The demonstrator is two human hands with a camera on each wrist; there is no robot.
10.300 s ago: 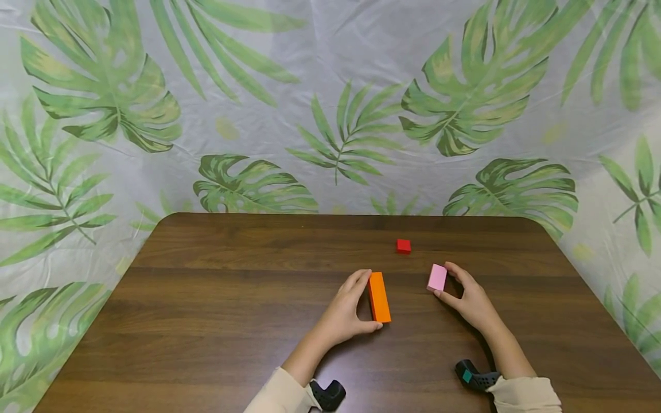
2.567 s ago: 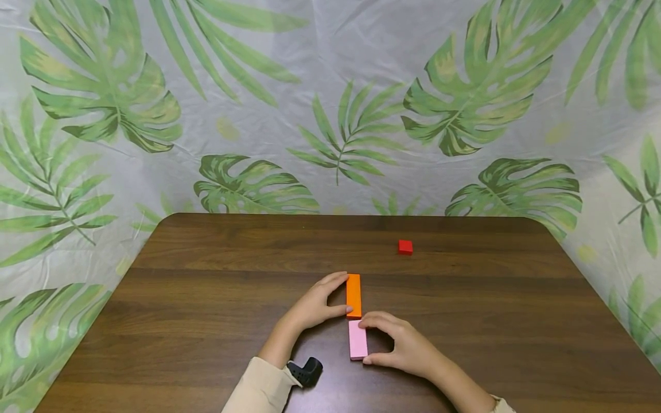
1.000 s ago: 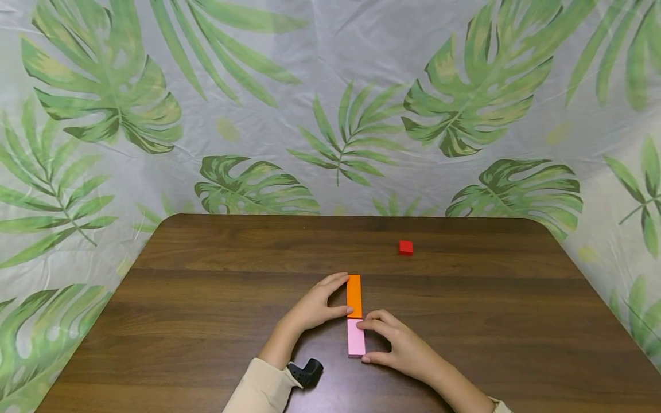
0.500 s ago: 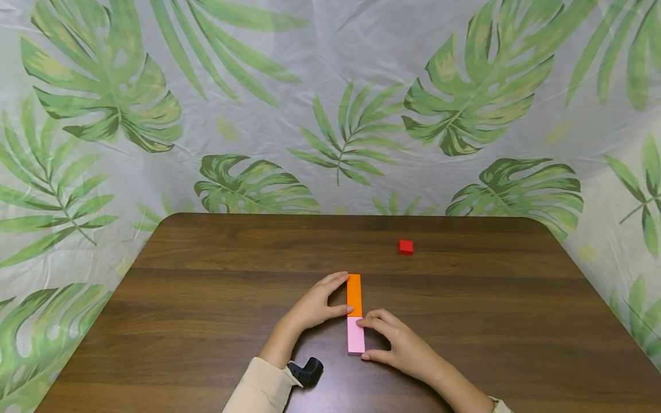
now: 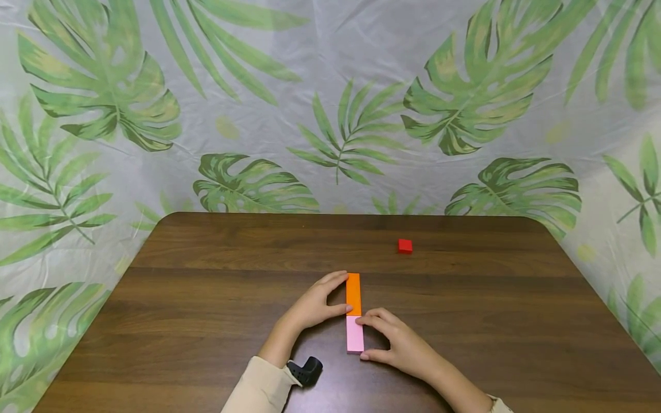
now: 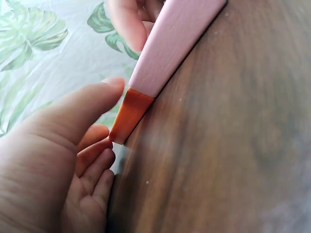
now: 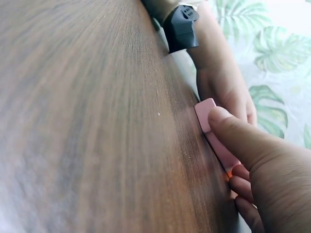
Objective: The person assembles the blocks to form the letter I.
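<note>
An orange block lies lengthwise on the brown table, and a pink block lies end to end against its near end. My left hand grips the orange block between fingertips at its far end and thumb at its near end. My right hand pinches the pink block between forefinger at its far end and thumb at its near end. The right wrist view shows the thumb on the pink block.
A small red cube sits alone toward the far right of the table. A leaf-patterned sheet hangs behind and around the table. A black wrist camera mount shows at my left sleeve.
Over ten seconds both blocks moved left and nearer, and the pink block came from the right to the orange block's near end. In the last second it slid up flush against it.
</note>
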